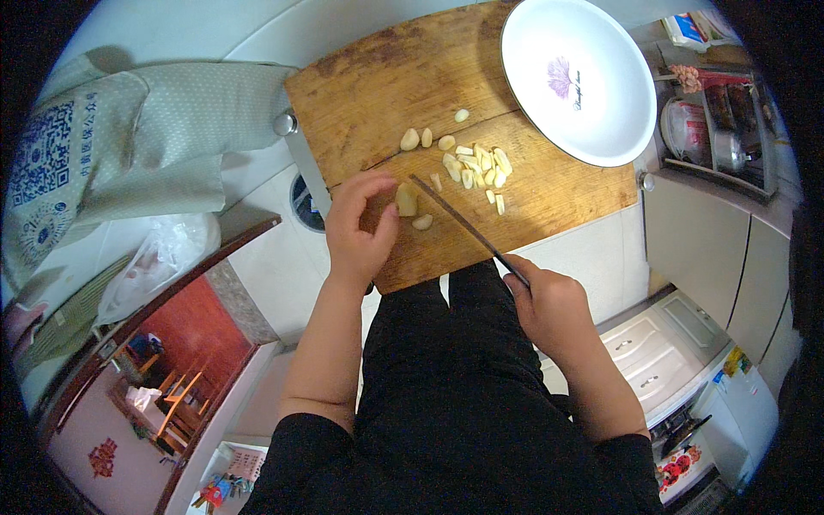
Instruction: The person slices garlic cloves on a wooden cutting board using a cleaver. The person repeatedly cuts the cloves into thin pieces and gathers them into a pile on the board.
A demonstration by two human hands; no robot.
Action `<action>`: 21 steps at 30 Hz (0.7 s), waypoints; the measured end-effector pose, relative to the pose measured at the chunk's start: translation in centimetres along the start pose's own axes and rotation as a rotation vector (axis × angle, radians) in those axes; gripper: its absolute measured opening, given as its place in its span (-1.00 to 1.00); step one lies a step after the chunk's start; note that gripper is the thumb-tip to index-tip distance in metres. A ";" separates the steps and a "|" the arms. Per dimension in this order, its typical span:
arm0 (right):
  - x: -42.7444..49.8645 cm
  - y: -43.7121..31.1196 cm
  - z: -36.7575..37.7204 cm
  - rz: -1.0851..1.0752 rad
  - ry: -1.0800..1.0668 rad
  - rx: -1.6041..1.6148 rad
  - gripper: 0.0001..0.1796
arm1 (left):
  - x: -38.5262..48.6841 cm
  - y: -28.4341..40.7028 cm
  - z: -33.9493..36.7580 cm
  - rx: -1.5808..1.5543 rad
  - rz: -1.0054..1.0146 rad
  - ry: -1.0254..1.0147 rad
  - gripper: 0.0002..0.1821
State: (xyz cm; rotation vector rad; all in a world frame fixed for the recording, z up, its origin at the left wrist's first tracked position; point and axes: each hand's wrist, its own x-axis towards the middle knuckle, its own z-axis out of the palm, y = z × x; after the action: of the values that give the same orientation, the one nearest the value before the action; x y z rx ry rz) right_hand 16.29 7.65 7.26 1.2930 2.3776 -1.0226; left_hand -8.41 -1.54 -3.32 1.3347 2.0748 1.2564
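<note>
My right hand (550, 299) is closed around the handle of a kitchen knife (460, 221), whose narrow edge-on blade reaches over a wooden cutting board (386, 71). Beside its tip lie a piece of ginger or similar pale root (406, 199) and a thin pale slice (436, 182). My left hand (364, 222) is curved next to the root, thumb and fingers apart; whether it touches the root I cannot tell. A garlic clove (422, 222) lies just below. Several whole cloves (410, 140) sit further up the board, left of a loose pile of cut garlic pieces (476, 167).
A large white enamel basin (579, 84) with a purple print covers the board's upper right corner. Left of the board are a pale dotted cloth bag (187, 129) and a clear plastic bag (161, 257). A rack with containers (727, 129) stands at right, above pale cabinets (695, 238).
</note>
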 end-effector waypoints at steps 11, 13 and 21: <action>-0.3 1.7 0.5 0.035 0.152 -0.023 -0.72 | -0.3 0.6 0.1 0.221 0.306 -0.140 -0.65; -0.3 1.3 0.2 0.066 0.119 0.016 -0.71 | -0.3 0.2 0.9 0.221 0.301 -0.112 -0.68; -0.8 1.5 0.3 0.046 0.141 0.052 -0.71 | 0.7 0.6 3.4 0.233 0.300 -0.046 -0.77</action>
State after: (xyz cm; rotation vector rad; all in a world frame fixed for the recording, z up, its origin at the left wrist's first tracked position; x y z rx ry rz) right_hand 17.90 7.51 6.77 1.4773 2.4242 -1.0180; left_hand -6.09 0.77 -4.52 1.8174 2.0953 1.1064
